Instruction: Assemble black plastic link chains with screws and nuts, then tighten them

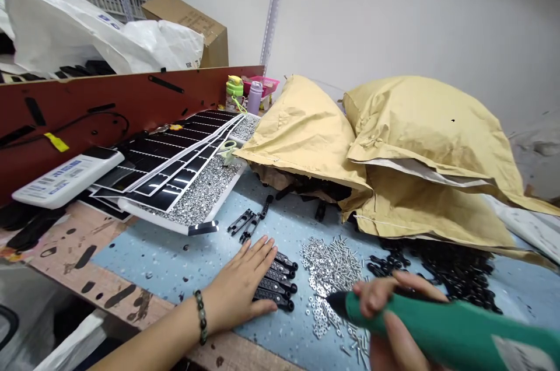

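My left hand (240, 280) lies flat, fingers stretched out, on a row of several black plastic parts (280, 286) with round ends. The hand hides part of the row. My right hand (394, 301) is wrapped round a green electric screwdriver (455, 324), whose black nose points left over the loose hardware; its bit does not show clearly. Beneath that nose is a pile of silvery screws (339, 260) and small nuts (317, 289). Beyond my left fingertips, a few loose black parts (247, 224) rest on the blue mat (166, 254).
Large tan sacks (411, 126) fill the back right, with a heap of black parts (464, 272) before them. On the left are a tray of metal hardware (210, 225), black label sheets (175, 184), green-handled scissors (227, 152) and a white box (70, 178). A red board (144, 102) stands behind.
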Available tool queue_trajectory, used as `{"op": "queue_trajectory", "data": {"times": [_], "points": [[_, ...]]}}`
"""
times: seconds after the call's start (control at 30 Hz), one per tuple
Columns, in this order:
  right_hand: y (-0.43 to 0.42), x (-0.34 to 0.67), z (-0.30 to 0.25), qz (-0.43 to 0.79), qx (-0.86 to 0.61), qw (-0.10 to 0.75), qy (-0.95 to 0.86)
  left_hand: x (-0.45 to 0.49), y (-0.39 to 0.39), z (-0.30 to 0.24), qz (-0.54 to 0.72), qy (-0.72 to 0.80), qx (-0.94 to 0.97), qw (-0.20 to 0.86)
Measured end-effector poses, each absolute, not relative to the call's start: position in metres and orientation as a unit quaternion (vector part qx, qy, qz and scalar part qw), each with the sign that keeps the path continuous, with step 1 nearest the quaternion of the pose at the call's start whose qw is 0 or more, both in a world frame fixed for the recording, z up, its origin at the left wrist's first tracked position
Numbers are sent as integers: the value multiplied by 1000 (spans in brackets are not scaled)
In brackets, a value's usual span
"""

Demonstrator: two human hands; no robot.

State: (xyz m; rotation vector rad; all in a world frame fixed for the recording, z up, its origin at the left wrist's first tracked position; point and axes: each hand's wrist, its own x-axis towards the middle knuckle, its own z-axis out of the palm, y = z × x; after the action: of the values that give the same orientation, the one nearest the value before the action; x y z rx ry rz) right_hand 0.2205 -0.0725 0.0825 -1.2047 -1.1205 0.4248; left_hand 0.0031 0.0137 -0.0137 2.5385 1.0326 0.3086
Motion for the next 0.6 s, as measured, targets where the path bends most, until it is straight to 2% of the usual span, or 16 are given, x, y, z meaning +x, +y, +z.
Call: {"op": "queue_trajectory", "data": {"times": [0.3,0.6], "points": [[-10,171,71,258,-367,712,-540,3,10,-21,138,373,898,191],[0,170,56,261,-392,685,-556,3,10,-18,148,376,888,220]]}}
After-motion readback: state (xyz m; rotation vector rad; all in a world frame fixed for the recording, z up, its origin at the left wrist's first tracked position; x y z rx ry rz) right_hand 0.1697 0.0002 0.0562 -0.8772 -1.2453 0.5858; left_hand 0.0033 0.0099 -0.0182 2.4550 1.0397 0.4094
